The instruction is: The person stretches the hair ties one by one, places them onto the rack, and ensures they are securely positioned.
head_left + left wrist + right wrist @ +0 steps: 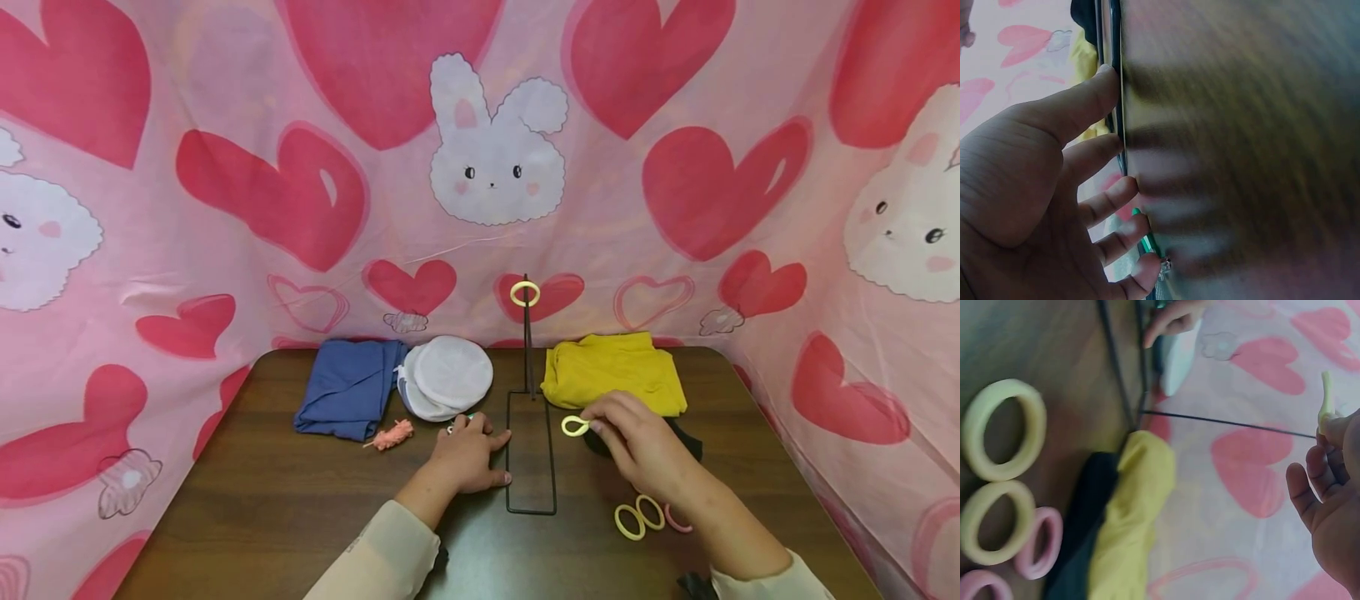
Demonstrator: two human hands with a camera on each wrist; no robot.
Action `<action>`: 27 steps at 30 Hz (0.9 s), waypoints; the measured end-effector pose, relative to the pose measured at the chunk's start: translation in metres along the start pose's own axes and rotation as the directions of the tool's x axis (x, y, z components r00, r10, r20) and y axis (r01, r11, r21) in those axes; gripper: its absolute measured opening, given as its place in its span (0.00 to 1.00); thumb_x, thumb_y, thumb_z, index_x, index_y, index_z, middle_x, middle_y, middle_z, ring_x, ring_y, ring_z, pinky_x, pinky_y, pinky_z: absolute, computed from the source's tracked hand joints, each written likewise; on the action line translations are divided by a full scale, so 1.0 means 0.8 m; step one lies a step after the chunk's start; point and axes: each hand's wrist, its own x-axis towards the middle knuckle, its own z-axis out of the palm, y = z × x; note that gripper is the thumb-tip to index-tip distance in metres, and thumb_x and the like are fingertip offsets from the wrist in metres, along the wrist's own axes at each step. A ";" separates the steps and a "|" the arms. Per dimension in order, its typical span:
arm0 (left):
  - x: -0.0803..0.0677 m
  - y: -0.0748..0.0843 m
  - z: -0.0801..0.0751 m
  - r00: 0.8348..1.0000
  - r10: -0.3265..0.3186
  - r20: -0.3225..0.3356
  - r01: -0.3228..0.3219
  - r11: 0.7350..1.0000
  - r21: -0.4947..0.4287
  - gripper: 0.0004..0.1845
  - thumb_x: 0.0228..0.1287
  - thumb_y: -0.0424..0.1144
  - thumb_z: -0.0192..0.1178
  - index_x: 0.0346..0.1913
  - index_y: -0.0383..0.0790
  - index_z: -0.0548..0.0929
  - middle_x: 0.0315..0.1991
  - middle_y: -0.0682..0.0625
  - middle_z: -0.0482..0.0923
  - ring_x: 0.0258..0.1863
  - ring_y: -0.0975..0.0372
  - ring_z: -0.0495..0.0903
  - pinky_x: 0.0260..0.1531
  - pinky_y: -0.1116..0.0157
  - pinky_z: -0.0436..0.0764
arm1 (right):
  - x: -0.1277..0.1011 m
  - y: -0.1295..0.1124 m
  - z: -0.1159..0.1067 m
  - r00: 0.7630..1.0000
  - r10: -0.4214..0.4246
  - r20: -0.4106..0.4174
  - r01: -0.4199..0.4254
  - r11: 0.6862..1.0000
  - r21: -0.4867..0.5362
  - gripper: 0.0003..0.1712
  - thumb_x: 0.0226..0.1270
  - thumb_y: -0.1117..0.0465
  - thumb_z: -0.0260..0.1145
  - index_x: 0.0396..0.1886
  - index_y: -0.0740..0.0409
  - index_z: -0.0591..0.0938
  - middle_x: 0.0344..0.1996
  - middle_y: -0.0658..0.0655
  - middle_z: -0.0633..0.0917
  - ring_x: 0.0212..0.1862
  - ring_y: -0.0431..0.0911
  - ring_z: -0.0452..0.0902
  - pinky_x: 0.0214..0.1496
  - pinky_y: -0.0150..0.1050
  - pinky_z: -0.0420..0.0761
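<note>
My right hand (637, 437) pinches a pale yellow hair tie (566, 427) between thumb and fingertips, to the right of a black wire stand (555, 475). In the right wrist view this hair tie (1327, 390) appears edge-on. A similar yellow ring (513, 294) hangs near the top of the stand's upright. My left hand (465, 458) rests at the left side of the stand's base, its fingers spread and its thumb touching the wire. Below my right hand lie yellow hair ties (618, 527) and a pink hair tie (681, 527); the right wrist view shows a second pink one (1004, 590).
Folded blue cloth (345, 387) and white round fabric items (453, 375) lie at the back left, with a coral bundle (393, 434) in front. Folded yellow cloth (611, 371) and a black item (688, 443) lie at the right. Something green (1145, 232) shows by my left fingers.
</note>
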 end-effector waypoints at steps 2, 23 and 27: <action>0.000 0.000 0.000 1.000 -0.001 -0.002 0.001 1.000 -0.004 0.39 0.57 0.69 0.70 0.73 0.66 0.76 0.61 0.51 0.71 0.59 0.51 0.67 0.48 0.49 0.71 | 0.007 -0.006 -0.005 1.000 -0.015 -0.007 0.015 1.000 0.010 0.18 0.65 0.72 0.72 0.48 0.48 0.83 0.46 0.43 0.81 0.50 0.40 0.77 0.59 0.27 0.72; -0.004 0.005 -0.008 1.000 -0.007 0.005 0.007 1.000 -0.005 0.39 0.58 0.67 0.70 0.73 0.65 0.76 0.62 0.51 0.71 0.59 0.51 0.67 0.49 0.49 0.71 | 0.071 -0.077 -0.051 0.949 -0.263 -0.175 0.274 0.961 0.041 0.18 0.84 0.51 0.55 0.46 0.57 0.86 0.46 0.51 0.83 0.47 0.44 0.78 0.56 0.27 0.73; -0.004 0.005 -0.010 1.000 -0.003 0.002 0.003 1.000 -0.011 0.39 0.58 0.67 0.70 0.73 0.65 0.76 0.61 0.50 0.71 0.59 0.50 0.68 0.49 0.48 0.71 | 0.078 -0.089 -0.056 0.929 -0.303 -0.214 0.319 0.946 0.048 0.16 0.83 0.54 0.57 0.46 0.59 0.86 0.45 0.54 0.83 0.46 0.46 0.78 0.56 0.28 0.74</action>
